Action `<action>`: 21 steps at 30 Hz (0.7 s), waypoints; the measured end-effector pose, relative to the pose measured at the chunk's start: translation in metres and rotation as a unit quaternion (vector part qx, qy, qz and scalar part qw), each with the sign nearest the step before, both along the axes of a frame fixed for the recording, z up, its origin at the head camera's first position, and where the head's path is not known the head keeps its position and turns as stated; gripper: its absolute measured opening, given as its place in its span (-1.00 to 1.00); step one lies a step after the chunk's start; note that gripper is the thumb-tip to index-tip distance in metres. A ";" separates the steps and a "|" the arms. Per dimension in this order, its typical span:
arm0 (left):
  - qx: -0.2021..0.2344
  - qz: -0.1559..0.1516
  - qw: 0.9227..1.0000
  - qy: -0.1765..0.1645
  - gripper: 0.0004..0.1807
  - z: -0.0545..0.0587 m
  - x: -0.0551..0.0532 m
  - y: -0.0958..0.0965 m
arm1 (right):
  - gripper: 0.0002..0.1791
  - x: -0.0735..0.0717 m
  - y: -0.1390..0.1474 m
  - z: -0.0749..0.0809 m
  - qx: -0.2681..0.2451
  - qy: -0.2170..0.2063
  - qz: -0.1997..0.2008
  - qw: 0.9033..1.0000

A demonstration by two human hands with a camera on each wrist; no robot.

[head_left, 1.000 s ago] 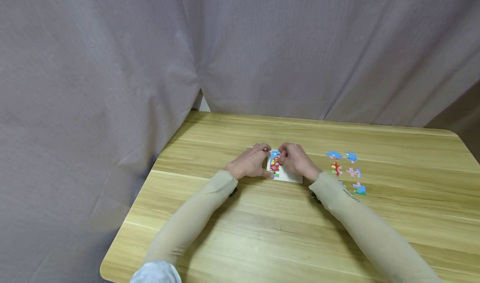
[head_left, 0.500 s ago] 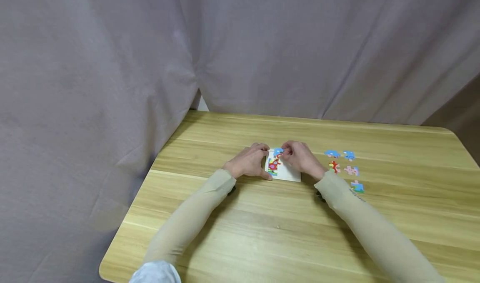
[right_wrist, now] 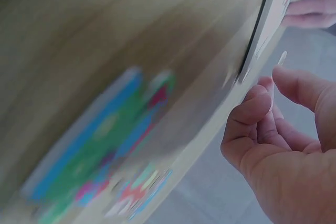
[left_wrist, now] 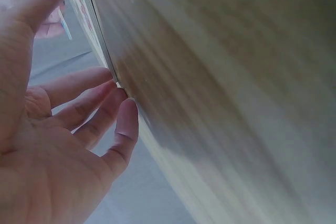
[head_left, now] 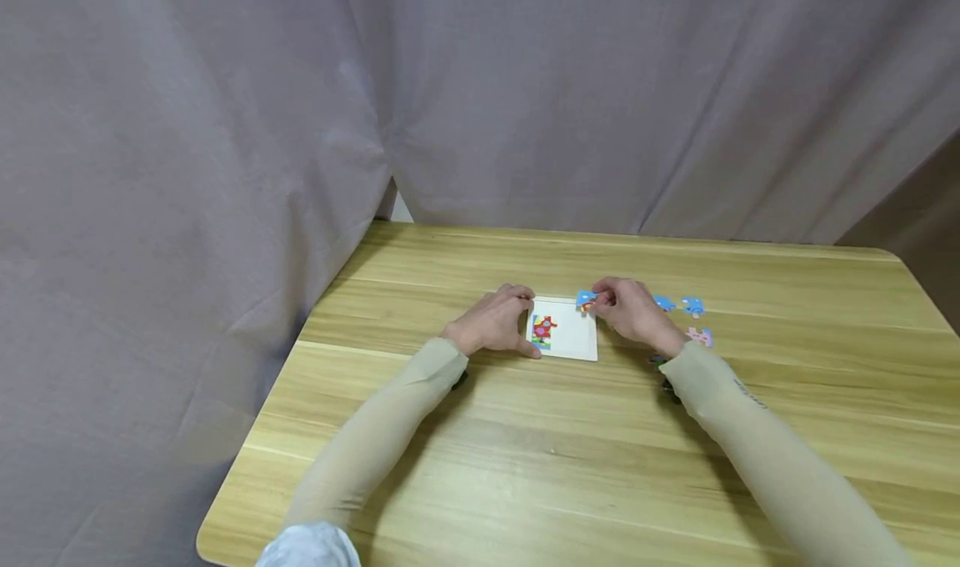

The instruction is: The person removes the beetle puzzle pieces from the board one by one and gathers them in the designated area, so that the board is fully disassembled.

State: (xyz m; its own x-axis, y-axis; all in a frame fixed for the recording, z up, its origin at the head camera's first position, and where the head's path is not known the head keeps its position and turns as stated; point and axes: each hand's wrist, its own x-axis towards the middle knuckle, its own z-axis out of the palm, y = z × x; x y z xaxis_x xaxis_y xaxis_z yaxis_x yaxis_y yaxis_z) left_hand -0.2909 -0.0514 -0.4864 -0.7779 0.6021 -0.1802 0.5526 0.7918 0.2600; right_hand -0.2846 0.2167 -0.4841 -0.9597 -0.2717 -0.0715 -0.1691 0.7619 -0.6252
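A white puzzle tray (head_left: 573, 338) lies flat on the table. Joined jigsaw pieces (head_left: 542, 331), red, yellow and green, fill part of its left side. My left hand (head_left: 487, 321) holds the tray's left side, its thumb at the near corner and fingers at the far one; the left wrist view shows the fingertips (left_wrist: 126, 121) against the tray's edge. Between thumb and bent fingers, my right hand (head_left: 633, 313) pinches a blue jigsaw piece (head_left: 585, 299) with a red and yellow tab. That piece overlaps the tray's far right corner in the head view.
Right of the tray lie loose jigsaw pieces, among them a blue one (head_left: 693, 305) and a pink one (head_left: 701, 337); my right forearm covers others. Blurred pieces (right_wrist: 100, 135) show in the right wrist view. A grey curtain (head_left: 525, 100) hangs behind the wooden table (head_left: 487, 467).
My right hand has lifted the blue jigsaw piece from the tray's upper left and carried it right, to the far right corner. The left hand stays at the tray.
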 end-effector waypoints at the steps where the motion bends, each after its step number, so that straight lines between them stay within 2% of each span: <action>1: 0.000 0.001 1.000 -0.001 -0.12 0.000 0.000 0.000 | -0.60 0.000 0.003 0.000 0.002 0.004 0.000 1.000; 12: -0.001 0.005 1.000 -0.002 -0.26 0.001 0.000 0.000 | -0.62 0.000 0.035 0.001 0.022 0.019 0.000 1.000; 21: 0.002 0.002 1.000 -0.003 -0.22 0.001 0.000 0.001 | -0.65 -0.002 0.050 -0.001 0.027 0.027 -0.012 0.999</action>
